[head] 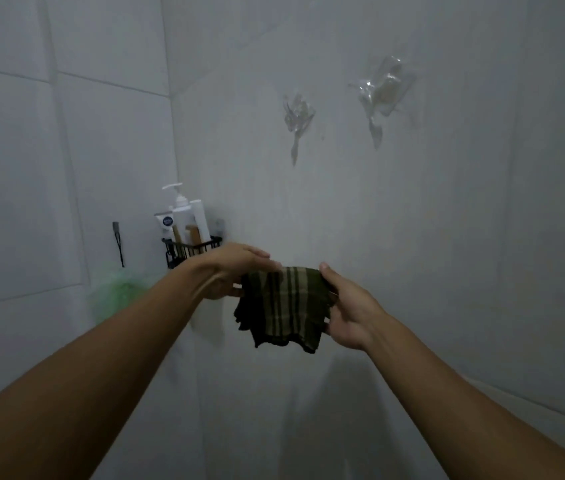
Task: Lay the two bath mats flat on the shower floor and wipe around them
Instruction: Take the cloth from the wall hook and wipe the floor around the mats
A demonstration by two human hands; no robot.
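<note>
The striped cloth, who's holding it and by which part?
Both hands hold the striped cloth in front of the tiled wall: the left hand grips its upper left edge, the right hand its right edge, the rest hanging down between them.

No sleeves are being worn: both forearms are being shown bare down to the left hand and right hand.

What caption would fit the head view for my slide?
Both hands, left hand and right hand, hold a striped dark cloth before the tiled shower wall.
</note>
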